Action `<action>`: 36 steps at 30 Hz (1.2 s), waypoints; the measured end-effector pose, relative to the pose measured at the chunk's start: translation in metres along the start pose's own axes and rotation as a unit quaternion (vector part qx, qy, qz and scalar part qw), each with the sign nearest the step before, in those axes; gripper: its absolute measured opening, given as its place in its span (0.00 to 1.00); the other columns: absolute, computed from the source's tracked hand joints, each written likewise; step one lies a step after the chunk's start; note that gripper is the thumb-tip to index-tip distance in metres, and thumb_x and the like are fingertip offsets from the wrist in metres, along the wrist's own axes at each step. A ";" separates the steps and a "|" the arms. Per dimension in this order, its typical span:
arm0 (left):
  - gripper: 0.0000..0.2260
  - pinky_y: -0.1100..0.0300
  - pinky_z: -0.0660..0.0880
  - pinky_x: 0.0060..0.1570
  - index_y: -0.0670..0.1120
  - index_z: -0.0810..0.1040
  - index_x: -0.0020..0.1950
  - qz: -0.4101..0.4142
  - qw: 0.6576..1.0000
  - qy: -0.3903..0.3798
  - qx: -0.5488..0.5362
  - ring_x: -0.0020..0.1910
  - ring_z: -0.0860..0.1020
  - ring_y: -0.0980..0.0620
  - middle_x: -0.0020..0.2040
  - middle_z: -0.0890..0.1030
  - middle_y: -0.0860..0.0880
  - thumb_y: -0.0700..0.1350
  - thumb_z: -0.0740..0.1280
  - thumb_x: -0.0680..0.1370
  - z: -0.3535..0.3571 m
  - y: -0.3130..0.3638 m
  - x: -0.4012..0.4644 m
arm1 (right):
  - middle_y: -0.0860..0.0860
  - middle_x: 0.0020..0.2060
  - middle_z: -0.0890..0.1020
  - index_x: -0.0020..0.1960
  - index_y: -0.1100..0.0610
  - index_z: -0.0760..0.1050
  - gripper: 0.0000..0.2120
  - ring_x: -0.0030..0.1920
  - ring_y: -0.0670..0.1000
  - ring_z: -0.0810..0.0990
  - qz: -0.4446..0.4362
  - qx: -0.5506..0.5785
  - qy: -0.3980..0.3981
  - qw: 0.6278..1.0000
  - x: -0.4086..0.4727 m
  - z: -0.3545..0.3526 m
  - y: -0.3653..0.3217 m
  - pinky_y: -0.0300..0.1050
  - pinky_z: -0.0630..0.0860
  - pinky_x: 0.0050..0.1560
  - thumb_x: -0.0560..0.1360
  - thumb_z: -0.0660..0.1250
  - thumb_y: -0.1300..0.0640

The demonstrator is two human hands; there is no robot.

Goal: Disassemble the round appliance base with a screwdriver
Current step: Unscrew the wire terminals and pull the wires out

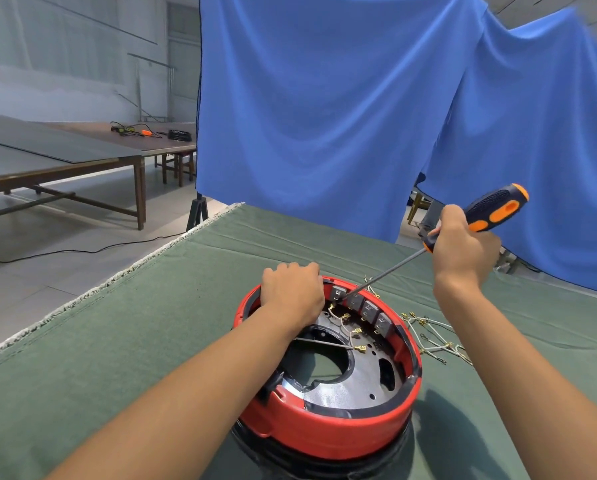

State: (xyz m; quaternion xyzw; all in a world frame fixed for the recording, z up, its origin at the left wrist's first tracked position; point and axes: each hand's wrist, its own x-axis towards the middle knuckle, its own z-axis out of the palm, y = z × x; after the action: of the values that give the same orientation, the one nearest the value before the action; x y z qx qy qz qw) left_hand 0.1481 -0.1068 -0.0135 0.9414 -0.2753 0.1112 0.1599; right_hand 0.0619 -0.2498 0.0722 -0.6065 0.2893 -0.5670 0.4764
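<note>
Red appliance base (328,434), lower centre, is steadied at its far rim by the left hand (291,292) curled over it — the screwdriver (477,216), gripped by the right hand (463,244), is angled onto a grey switch block (339,293).

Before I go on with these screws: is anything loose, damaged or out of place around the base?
Loose white wires with brass terminals lie scattered on the green cloth right of the red base, and more hang free inside it. Nothing looks broken.

The room is bright with soft, even light. A dark shadow lies on the green counter (151,323) right of the red base (328,431). Straight lines bend near the edges. The blue cloth (324,98) looks blurry at the top right.
</note>
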 end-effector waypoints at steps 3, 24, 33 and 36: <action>0.16 0.50 0.66 0.54 0.48 0.73 0.61 0.000 1.000 -0.001 0.001 0.57 0.74 0.43 0.58 0.78 0.44 0.51 0.49 0.82 -0.001 0.000 0.000 | 0.48 0.22 0.75 0.41 0.71 0.74 0.14 0.21 0.42 0.72 -0.061 0.067 -0.004 0.996 -0.023 -0.010 0.003 0.32 0.69 0.23 0.68 0.63 0.58; 0.15 0.50 0.66 0.52 0.48 0.74 0.58 0.009 1.000 0.007 -0.003 0.56 0.74 0.42 0.57 0.79 0.45 0.51 0.50 0.82 0.002 -0.001 0.002 | 0.50 0.25 0.76 0.38 0.59 0.74 0.10 0.19 0.41 0.70 0.051 0.001 0.000 0.999 0.014 0.003 0.014 0.30 0.65 0.19 0.69 0.62 0.52; 0.15 0.50 0.66 0.53 0.48 0.73 0.59 0.013 1.000 0.005 0.004 0.57 0.74 0.42 0.57 0.78 0.44 0.51 0.50 0.82 0.003 -0.002 0.003 | 0.46 0.17 0.73 0.24 0.54 0.70 0.13 0.22 0.45 0.71 0.026 0.036 -0.013 0.999 0.011 -0.013 0.005 0.37 0.68 0.27 0.66 0.63 0.53; 0.15 0.50 0.66 0.53 0.48 0.73 0.59 0.021 1.000 0.009 0.010 0.58 0.74 0.42 0.58 0.78 0.44 0.51 0.50 0.82 0.003 -0.003 0.003 | 0.45 0.17 0.72 0.23 0.54 0.71 0.13 0.21 0.46 0.68 0.026 0.098 0.029 0.994 0.010 -0.029 0.001 0.39 0.65 0.26 0.64 0.64 0.51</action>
State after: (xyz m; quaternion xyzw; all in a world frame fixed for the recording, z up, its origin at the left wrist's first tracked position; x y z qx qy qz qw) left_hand 0.1527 -0.1075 -0.0162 0.9361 -0.2920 0.1258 0.1504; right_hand 0.0356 -0.2666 0.0729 -0.5329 0.2614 -0.5973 0.5394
